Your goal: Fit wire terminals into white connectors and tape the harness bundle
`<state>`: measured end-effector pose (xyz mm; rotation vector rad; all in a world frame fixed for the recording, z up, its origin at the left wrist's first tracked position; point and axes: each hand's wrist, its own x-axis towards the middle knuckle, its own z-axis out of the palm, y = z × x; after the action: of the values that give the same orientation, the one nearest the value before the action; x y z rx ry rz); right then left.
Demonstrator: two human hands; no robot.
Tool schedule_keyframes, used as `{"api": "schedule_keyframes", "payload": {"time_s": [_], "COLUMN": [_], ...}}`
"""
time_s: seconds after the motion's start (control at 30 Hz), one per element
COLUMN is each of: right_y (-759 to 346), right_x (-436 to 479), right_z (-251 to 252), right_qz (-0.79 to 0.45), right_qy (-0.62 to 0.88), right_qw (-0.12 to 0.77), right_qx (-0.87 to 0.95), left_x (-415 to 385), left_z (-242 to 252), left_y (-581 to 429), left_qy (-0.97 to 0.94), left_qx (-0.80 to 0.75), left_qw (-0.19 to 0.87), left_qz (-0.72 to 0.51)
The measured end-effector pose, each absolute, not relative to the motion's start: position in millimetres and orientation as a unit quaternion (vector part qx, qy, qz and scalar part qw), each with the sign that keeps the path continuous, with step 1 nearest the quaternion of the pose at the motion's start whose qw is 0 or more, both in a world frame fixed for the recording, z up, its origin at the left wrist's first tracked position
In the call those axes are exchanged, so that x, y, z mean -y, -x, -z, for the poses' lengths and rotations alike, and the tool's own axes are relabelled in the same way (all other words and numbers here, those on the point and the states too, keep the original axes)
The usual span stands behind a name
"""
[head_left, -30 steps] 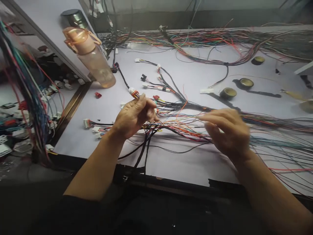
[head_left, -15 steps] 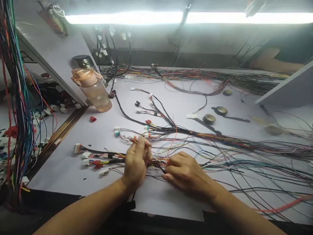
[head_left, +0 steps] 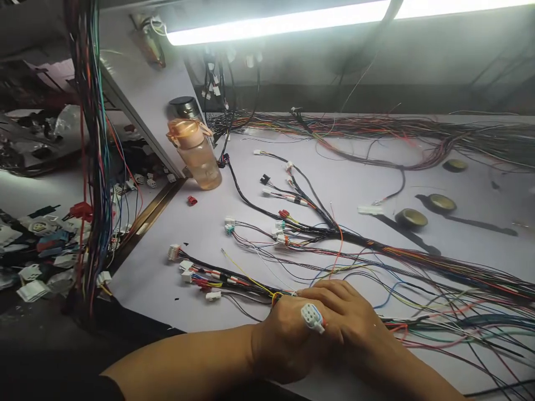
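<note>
One white connector [head_left: 310, 316] protrudes from the left grip [head_left: 288, 337].

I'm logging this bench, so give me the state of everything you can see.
Lamp: lit
Bottle: standing, lid on
Small red plug: lying loose
Tape rolls: lying flat
Branched cable: laid out, branches spread
Hanging wires: bunched
Left hand: curled, grip hidden
Right hand: bent, touching left hand
Nearest white plug: unplugged, holes showing
Lower wires: gathered at picture left, fanned out at right
</note>
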<state>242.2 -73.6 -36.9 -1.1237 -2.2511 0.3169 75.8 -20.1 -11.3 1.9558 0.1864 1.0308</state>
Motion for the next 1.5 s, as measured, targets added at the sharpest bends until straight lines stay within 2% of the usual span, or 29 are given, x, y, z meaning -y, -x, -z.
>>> {"api": "schedule_keyframes", "payload": {"time_s": [0.47, 0.7, 1.27, 1.5], "right_y": [-246.3, -245.5, -241.1, -244.5], "right_x": [76.6, 74.2, 72.2, 73.4], "right_z": [36.7, 31.9, 29.5, 33.2], "right_qz": [-0.143, -0.073, -0.074, -0.080], "right_qy": [0.424, 0.482, 0.448, 0.443], "right_qw": [0.301, 0.260, 0.319, 0.300], "right_qx": [0.842, 0.833, 0.832, 0.841], "left_x": [23.4, 24.1, 21.3, 22.0], "left_z": [20.1, 19.0, 16.9, 17.6], "left_y": [-76.2, -76.0, -75.7, -76.6], "left_qy": [-0.815, -0.815, -0.817, -0.813], "left_qx": [-0.050, -0.045, -0.044, -0.052], "left_qw": [0.431, 0.425, 0.435, 0.436], "left_qz": [-0.385, -0.391, -0.376, -0.382]}}
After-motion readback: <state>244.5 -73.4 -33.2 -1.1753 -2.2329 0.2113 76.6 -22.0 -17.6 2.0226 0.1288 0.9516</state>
